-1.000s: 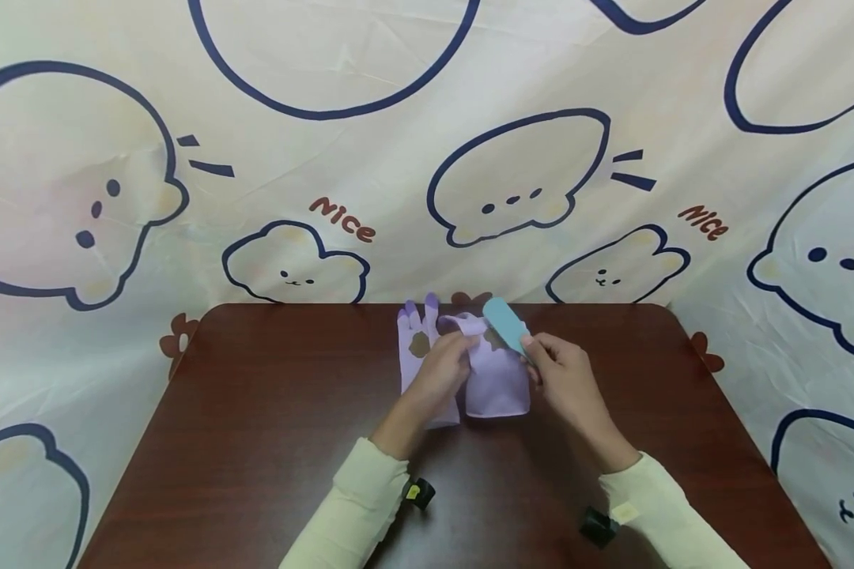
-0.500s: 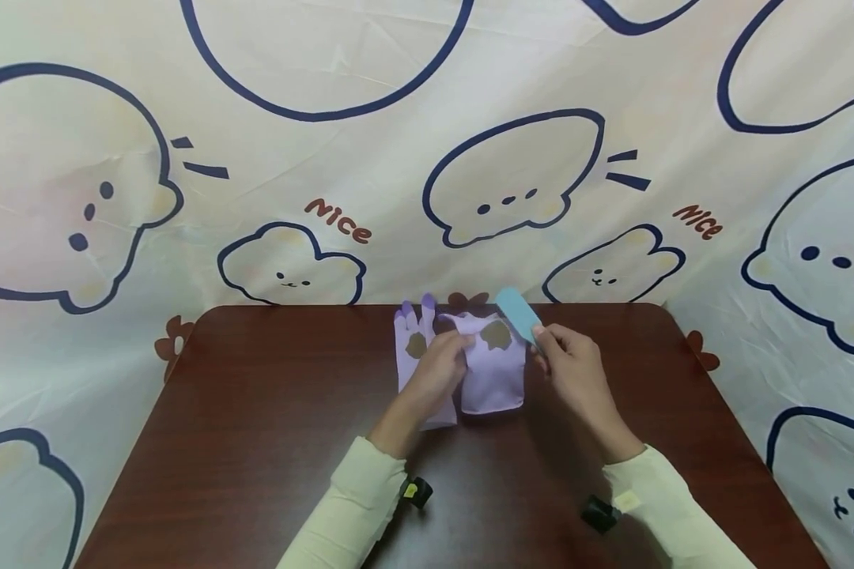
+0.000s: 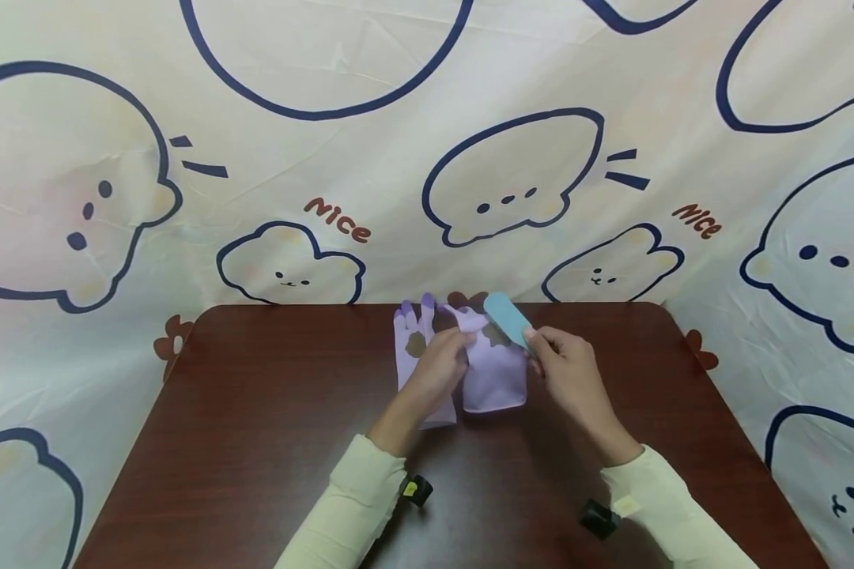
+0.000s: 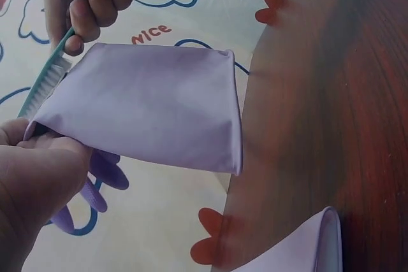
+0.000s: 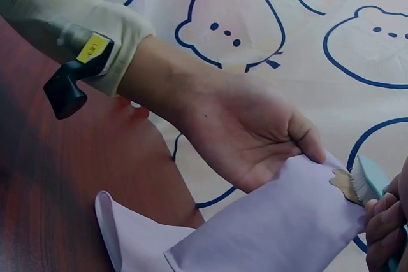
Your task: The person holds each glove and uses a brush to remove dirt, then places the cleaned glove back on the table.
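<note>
My left hand [image 3: 437,367] pinches a lilac rubber glove [image 3: 494,383] at its edge and holds it raised, cuff toward me. In the left wrist view, darker purple glove fingers [image 4: 108,171] hang below that hand. A brown patch [image 5: 345,184] marks the glove. My right hand [image 3: 569,375] grips a light-blue brush [image 3: 507,318] by its handle. Its white bristles [image 5: 358,189] lie against the brown patch in the right wrist view. A second lilac glove [image 3: 406,367] lies on the table to the left, partly behind my left hand, with its own brown patch [image 3: 416,344].
The dark brown wooden table [image 3: 270,442] ends at a far edge just past the gloves. Behind it hangs a pale cloth [image 3: 391,158] printed with cartoon outlines. Each sleeve has a black camera [image 3: 417,491] at the wrist.
The brush slid up and right off the brown patch, then came back down and left over it. The left hand kept its hold on the glove, nearly still.
</note>
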The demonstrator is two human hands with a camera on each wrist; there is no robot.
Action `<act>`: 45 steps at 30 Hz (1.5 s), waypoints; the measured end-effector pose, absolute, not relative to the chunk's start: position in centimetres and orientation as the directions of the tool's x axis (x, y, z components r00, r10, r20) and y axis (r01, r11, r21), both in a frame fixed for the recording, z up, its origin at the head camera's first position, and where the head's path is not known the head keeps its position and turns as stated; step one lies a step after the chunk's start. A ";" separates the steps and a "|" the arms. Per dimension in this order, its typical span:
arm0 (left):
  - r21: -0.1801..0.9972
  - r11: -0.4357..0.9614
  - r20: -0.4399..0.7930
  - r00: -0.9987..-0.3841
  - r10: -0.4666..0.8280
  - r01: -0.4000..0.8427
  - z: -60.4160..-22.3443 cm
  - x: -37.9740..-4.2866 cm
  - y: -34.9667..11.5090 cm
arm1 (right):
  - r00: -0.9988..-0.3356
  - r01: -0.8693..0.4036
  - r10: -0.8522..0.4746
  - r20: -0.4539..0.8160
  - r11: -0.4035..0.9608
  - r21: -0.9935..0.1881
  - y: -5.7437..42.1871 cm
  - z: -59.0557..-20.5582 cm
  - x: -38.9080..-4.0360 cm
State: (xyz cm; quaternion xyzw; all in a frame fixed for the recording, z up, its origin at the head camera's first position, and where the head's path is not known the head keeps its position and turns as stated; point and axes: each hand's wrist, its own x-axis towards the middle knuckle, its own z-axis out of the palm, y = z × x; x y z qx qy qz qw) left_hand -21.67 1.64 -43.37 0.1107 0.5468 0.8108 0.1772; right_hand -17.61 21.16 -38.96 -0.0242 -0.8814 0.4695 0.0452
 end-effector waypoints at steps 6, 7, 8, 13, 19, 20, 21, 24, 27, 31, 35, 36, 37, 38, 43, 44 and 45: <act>0.937 -0.300 -0.048 -0.918 0.393 -0.177 -43.5 -21.7 1.5 | -0.993 0.016 0.103 0.049 0.551 -0.835 21.4 -38.7 -17.8; 0.939 -0.293 -0.053 -0.919 0.391 -0.179 -43.5 -21.7 1.5 | -0.993 0.021 0.110 0.047 0.550 -0.835 21.4 -38.7 -17.8; 0.941 -0.288 -0.053 -0.919 0.390 -0.177 -43.5 -21.6 1.4 | -0.992 0.025 0.115 0.045 0.547 -0.837 21.4 -38.6 -17.8; 0.939 -0.300 -0.042 -0.924 0.380 -0.166 -43.3 -21.7 1.2 | -0.992 -0.001 0.109 0.068 0.523 -0.852 21.0 -38.3 -17.4; 0.930 -0.329 -0.018 -0.916 0.400 -0.162 -43.1 -21.8 1.3 | -0.998 -0.020 0.043 0.050 0.534 -0.845 19.9 -38.4 -17.0; 0.930 -0.329 -0.013 -0.914 0.406 -0.160 -43.1 -21.8 1.3 | -0.998 -0.015 0.045 0.047 0.547 -0.837 19.8 -38.5 -17.0; 0.932 -0.323 -0.018 -0.914 0.404 -0.162 -43.1 -21.8 1.3 | -0.998 -0.010 0.050 0.046 0.560 -0.828 19.8 -38.5 -17.1; 0.935 -0.314 -0.027 -0.915 0.402 -0.165 -43.1 -21.8 1.2 | -0.995 -0.007 0.075 0.064 0.591 -0.807 19.9 -38.5 -17.2; 0.938 -0.305 -0.031 -0.916 0.400 -0.165 -43.0 -21.8 1.1 | -0.992 -0.022 0.084 0.091 0.605 -0.796 20.2 -38.4 -17.4; 0.930 -0.326 -0.026 -0.915 0.404 -0.170 -43.1 -21.8 1.1 | -0.991 -0.035 0.083 0.101 0.576 -0.817 20.6 -38.4 -17.6; 0.918 -0.359 -0.012 -0.916 0.400 -0.169 -43.2 -21.8 1.1 | -0.991 -0.026 0.100 0.094 0.535 -0.844 20.9 -38.5 -17.8; 0.918 -0.357 -0.019 -0.920 0.392 -0.171 -43.2 -21.8 1.1 | -0.991 -0.024 0.103 0.091 0.525 -0.851 20.9 -38.5 -17.8; 0.919 -0.354 -0.022 -0.921 0.389 -0.172 -43.2 -21.8 1.2 | -0.991 -0.023 0.104 0.089 0.518 -0.855 20.9 -38.5 -17.8; 0.922 -0.348 -0.026 -0.922 0.387 -0.172 -43.1 -21.8 1.2 | -0.991 -0.023 0.105 0.089 0.511 -0.859 20.9 -38.5 -17.7; 0.936 -0.304 -0.046 -0.918 0.394 -0.178 -42.8 -22.0 1.6 | -0.992 -0.047 0.074 0.101 0.526 -0.849 20.5 -38.5 -17.2; 0.939 -0.296 -0.048 -0.919 0.392 -0.175 -42.7 -22.0 1.6 | -0.992 -0.055 0.065 0.106 0.536 -0.842 20.4 -38.4 -17.2; 0.942 -0.288 -0.048 -0.919 0.390 -0.172 -42.7 -22.0 1.5 | -0.992 -0.057 0.061 0.108 0.545 -0.836 20.4 -38.4 -17.2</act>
